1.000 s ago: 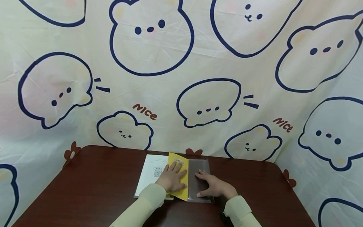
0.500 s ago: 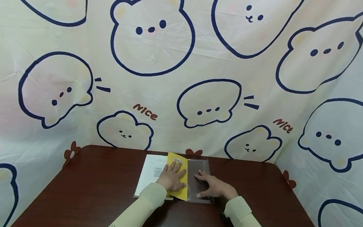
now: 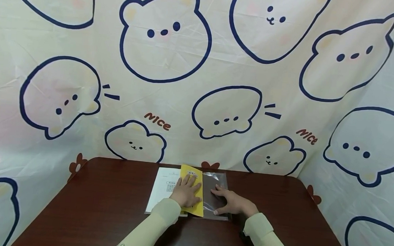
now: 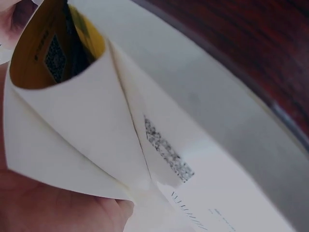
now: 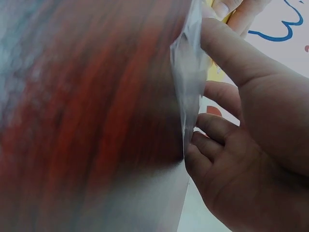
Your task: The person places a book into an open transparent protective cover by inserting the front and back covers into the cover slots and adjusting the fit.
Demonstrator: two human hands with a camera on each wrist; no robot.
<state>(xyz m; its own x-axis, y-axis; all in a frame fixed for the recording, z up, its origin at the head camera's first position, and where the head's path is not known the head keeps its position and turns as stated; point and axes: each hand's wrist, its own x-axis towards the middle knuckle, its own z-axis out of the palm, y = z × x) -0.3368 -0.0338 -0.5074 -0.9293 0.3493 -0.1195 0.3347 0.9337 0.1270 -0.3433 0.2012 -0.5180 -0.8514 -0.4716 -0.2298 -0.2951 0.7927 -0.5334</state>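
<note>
Since the earlier frames the yellow cover [image 3: 192,189] has crept slightly leftward and the clear plastic sleeve [image 3: 217,193] now shows fresh wrinkles and glare near its far edge; both hands remain where they were.

Left to right:

1. The white booklet [image 3: 163,187] lies open and flat on the dark wooden table [image 3: 108,208], near its far edge and just left of centre. Its printed page faces up. Lying flat, it gives the cover a stable base.

2. The left hand [image 3: 186,194] rests palm-down on the yellow cover, fingers straight and spread, grasping nothing. This pressure appears to hold the cover flat and stop the booklet sliding. In the left wrist view the cover [image 4: 53,46] curls with a white page [image 4: 82,130] into an open fold, so it is not fully flattened along that edge.

3. The clear plastic sleeve lies just right of the yellow cover, touching it and overlapping its edge.

4. The right hand [image 3: 234,202] lies on the sleeve. In the right wrist view its fingers [image 5: 212,145] curl against the sleeve's edge [image 5: 189,82], which stands lifted off the table, with the thumb on the other side; the hand thus pinches the film, probably to keep the opening apart.

A cartoon-bear printed cloth [image 3: 200,73] hangs behind the table.
</note>
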